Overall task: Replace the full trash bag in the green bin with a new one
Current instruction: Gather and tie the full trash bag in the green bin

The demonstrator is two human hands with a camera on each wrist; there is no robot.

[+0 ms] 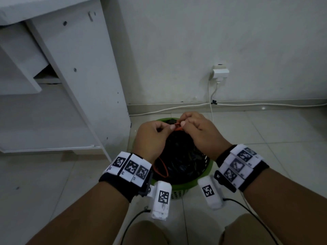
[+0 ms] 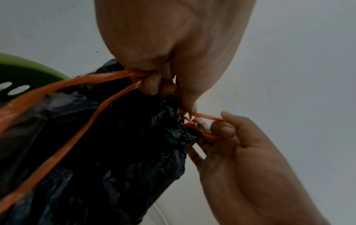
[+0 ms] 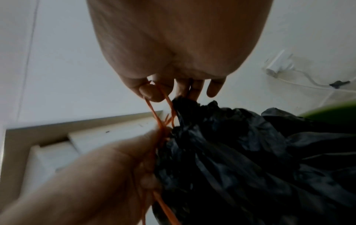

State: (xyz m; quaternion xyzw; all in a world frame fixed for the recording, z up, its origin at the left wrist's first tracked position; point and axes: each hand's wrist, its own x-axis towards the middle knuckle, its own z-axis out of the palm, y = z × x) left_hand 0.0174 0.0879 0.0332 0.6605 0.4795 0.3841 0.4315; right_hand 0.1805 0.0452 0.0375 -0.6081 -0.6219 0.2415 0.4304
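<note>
A green perforated bin (image 1: 178, 189) stands on the tiled floor with a full black trash bag (image 1: 180, 156) in it. The bag's neck is gathered up, and orange drawstrings (image 1: 178, 126) run from it. My left hand (image 1: 152, 135) pinches the drawstrings (image 2: 108, 79) at the gathered neck, with a long loop (image 1: 161, 167) trailing back over the bag (image 2: 108, 152). My right hand (image 1: 198, 129) pinches a short loop of the drawstring (image 3: 163, 99) just right of it, above the bag (image 3: 250, 152). Both hands meet over the bin's far rim.
A white cabinet (image 1: 74, 76) stands close on the left of the bin. Behind it is a white wall with a plugged-in socket adapter (image 1: 220, 72) and cables (image 1: 265, 104) running along the skirting. Pale floor tiles (image 1: 274, 138) spread to the right.
</note>
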